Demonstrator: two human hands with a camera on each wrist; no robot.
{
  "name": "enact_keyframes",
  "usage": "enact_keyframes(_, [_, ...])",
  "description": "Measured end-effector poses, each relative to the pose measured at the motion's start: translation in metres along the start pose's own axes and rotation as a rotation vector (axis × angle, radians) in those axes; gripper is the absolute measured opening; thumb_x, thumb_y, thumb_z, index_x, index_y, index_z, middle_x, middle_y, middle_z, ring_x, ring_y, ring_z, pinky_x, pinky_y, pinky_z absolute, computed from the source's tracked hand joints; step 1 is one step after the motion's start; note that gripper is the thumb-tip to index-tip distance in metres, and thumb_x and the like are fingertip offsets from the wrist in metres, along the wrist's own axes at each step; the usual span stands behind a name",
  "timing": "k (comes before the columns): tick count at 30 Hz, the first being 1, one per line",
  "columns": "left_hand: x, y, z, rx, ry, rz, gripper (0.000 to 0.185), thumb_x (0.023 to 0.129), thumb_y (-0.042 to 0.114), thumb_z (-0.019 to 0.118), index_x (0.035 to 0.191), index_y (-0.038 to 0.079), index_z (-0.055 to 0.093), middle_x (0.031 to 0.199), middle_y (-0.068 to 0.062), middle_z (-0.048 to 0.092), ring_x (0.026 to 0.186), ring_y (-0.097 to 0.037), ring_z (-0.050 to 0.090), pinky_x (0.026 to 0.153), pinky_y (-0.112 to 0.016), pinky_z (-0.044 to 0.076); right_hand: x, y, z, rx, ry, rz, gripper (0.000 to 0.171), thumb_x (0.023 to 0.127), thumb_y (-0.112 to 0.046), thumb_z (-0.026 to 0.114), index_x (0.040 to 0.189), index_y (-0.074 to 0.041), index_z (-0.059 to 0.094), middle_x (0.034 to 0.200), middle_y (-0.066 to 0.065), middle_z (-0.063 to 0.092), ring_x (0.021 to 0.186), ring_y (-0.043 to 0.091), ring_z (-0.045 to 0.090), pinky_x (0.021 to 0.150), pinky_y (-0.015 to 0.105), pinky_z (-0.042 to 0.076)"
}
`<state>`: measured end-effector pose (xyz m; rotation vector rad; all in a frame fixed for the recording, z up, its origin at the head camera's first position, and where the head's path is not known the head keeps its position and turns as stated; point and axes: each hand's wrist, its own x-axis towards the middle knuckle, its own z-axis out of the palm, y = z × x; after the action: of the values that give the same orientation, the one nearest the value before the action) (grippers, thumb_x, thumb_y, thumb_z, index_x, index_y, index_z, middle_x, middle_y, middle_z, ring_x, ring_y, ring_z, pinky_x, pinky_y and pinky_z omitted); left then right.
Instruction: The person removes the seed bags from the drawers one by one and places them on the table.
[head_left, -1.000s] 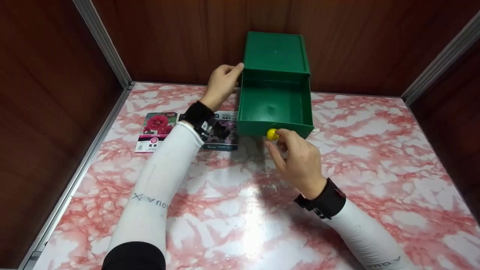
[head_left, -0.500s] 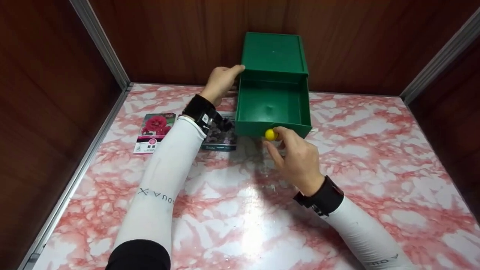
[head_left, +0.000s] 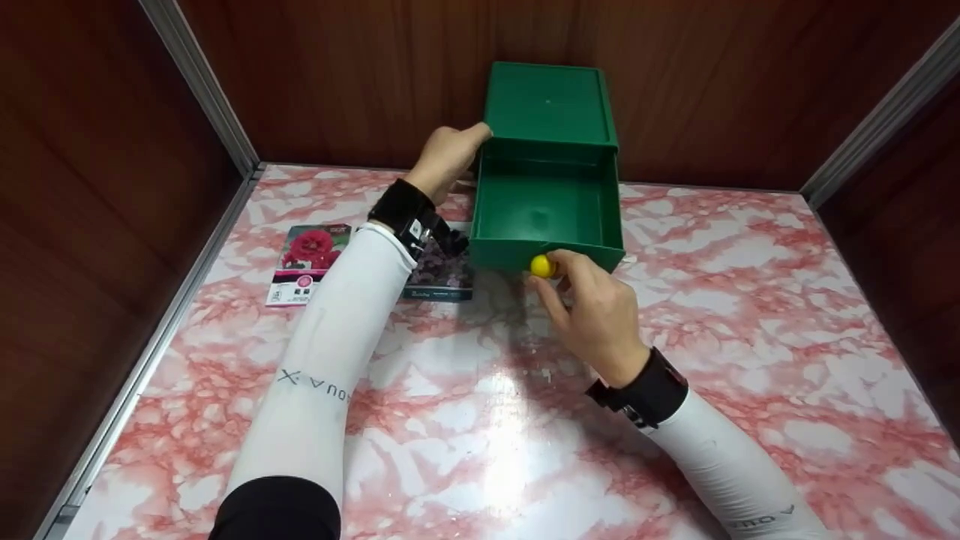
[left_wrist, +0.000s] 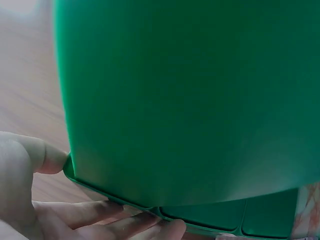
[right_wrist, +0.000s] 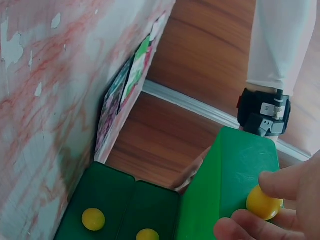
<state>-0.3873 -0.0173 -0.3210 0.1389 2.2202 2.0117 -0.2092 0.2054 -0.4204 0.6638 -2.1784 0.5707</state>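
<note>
Half the job looks done, by my judgement: the green drawer (head_left: 546, 214) stands well out of its green cabinet (head_left: 551, 103), its tray bare, and nothing has gone in yet. Two seed packets (head_left: 309, 262) lie on the marble-patterned table (head_left: 480, 420) at about nine o'clock from the drawer — well apart from both hands. The right hand (head_left: 592, 311) pinches the yellow knob (head_left: 541, 265) on the drawer front, thumb and forefinger curled round it, the knob at eleven o'clock from the palm. The left hand (head_left: 444, 159) braces the cabinet's left edge — thumb on the top corner, fingers curled against the side.
</note>
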Motion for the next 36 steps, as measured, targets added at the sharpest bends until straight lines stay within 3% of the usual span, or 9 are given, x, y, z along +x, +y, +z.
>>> enact_keyframes(7, [0.0, 0.001, -0.001, -0.046, -0.03, -0.073, 0.056, 0.108, 0.034, 0.066, 0.063, 0.02, 0.035, 0.06, 0.008, 0.032, 0.062, -0.016, 0.042, 0.074, -0.035, 0.05, 0.007, 0.005, 0.0, 0.021, 0.018, 0.008, 0.04, 0.098, -0.018, 0.089, 0.124, 0.003, 0.067, 0.1, 0.016, 0.072, 0.076, 0.027, 0.072, 0.068, 0.039, 0.065])
enact_keyframes(14, [0.004, 0.003, 0.0, 0.018, -0.04, -0.122, 0.049, 0.108, 0.04, 0.065, 0.07, 0.019, 0.042, 0.065, 0.006, 0.04, 0.075, -0.019, 0.061, 0.072, -0.033, 0.053, 0.018, 0.014, 0.0, 0.045, 0.014, 0.064, 0.039, 0.104, -0.02, 0.083, 0.129, 0.003, 0.066, 0.108, 0.017, 0.074, 0.083, 0.026, 0.073, 0.069, 0.037, 0.065])
enact_keyframes(17, [0.005, 0.004, 0.001, 0.03, -0.043, -0.141, 0.04, 0.108, 0.041, 0.065, 0.08, 0.016, 0.052, 0.076, 0.002, 0.049, 0.086, -0.023, 0.068, 0.081, -0.038, 0.059, 0.024, 0.018, 0.002, 0.066, 0.019, 0.09, 0.038, 0.105, -0.021, 0.082, 0.129, 0.004, 0.066, 0.108, 0.018, 0.074, 0.084, 0.026, 0.074, 0.07, 0.039, 0.064])
enact_keyframes(20, [0.005, 0.006, 0.002, -0.004, -0.045, -0.171, 0.028, 0.107, 0.04, 0.067, 0.103, 0.012, 0.064, 0.098, -0.004, 0.062, 0.098, -0.027, 0.074, 0.092, -0.044, 0.063, 0.031, 0.024, 0.006, 0.07, 0.02, 0.116, 0.038, 0.106, -0.023, 0.08, 0.129, 0.003, 0.066, 0.109, 0.018, 0.074, 0.086, 0.028, 0.075, 0.074, 0.042, 0.065])
enact_keyframes(23, [0.006, 0.008, 0.003, -0.014, -0.036, -0.189, 0.037, 0.105, 0.039, 0.069, 0.126, 0.009, 0.067, 0.122, -0.009, 0.067, 0.109, -0.028, 0.074, 0.096, -0.047, 0.063, 0.041, 0.032, 0.01, 0.057, 0.014, 0.137, 0.038, 0.109, -0.026, 0.077, 0.13, 0.003, 0.065, 0.109, 0.019, 0.075, 0.087, 0.029, 0.075, 0.076, 0.043, 0.066])
enact_keyframes(27, [0.008, 0.011, 0.005, 0.014, -0.016, -0.178, 0.047, 0.105, 0.039, 0.07, 0.138, 0.005, 0.066, 0.141, -0.01, 0.065, 0.116, -0.022, 0.068, 0.097, -0.046, 0.063, 0.053, 0.043, 0.018, 0.03, 0.014, 0.168, 0.038, 0.11, -0.028, 0.075, 0.13, 0.003, 0.065, 0.11, 0.019, 0.075, 0.087, 0.032, 0.075, 0.074, 0.046, 0.064])
enact_keyframes(29, [0.009, 0.011, 0.006, 0.042, -0.003, -0.174, 0.049, 0.105, 0.04, 0.069, 0.138, 0.005, 0.065, 0.141, -0.008, 0.063, 0.116, -0.019, 0.064, 0.096, -0.045, 0.062, 0.059, 0.049, 0.023, 0.03, 0.011, 0.19, 0.038, 0.11, -0.029, 0.075, 0.13, 0.002, 0.065, 0.111, 0.018, 0.075, 0.088, 0.033, 0.075, 0.074, 0.046, 0.063])
enact_keyframes(32, [0.011, 0.011, 0.008, 0.104, 0.03, -0.159, 0.035, 0.105, 0.042, 0.068, 0.113, 0.007, 0.065, 0.113, -0.002, 0.06, 0.091, -0.012, 0.058, 0.079, -0.031, 0.057, 0.068, 0.058, 0.03, 0.04, 0.002, 0.209, 0.036, 0.11, -0.028, 0.074, 0.13, 0.002, 0.065, 0.112, 0.018, 0.074, 0.091, 0.032, 0.075, 0.076, 0.046, 0.063])
enact_keyframes(36, [0.012, 0.012, 0.008, 0.119, 0.035, -0.167, 0.036, 0.106, 0.043, 0.068, 0.116, 0.009, 0.064, 0.117, -0.002, 0.06, 0.094, -0.012, 0.059, 0.08, -0.03, 0.056, 0.079, 0.07, 0.036, 0.059, -0.014, 0.233, 0.036, 0.11, -0.028, 0.074, 0.13, 0.001, 0.064, 0.114, 0.018, 0.074, 0.094, 0.031, 0.074, 0.082, 0.047, 0.064])
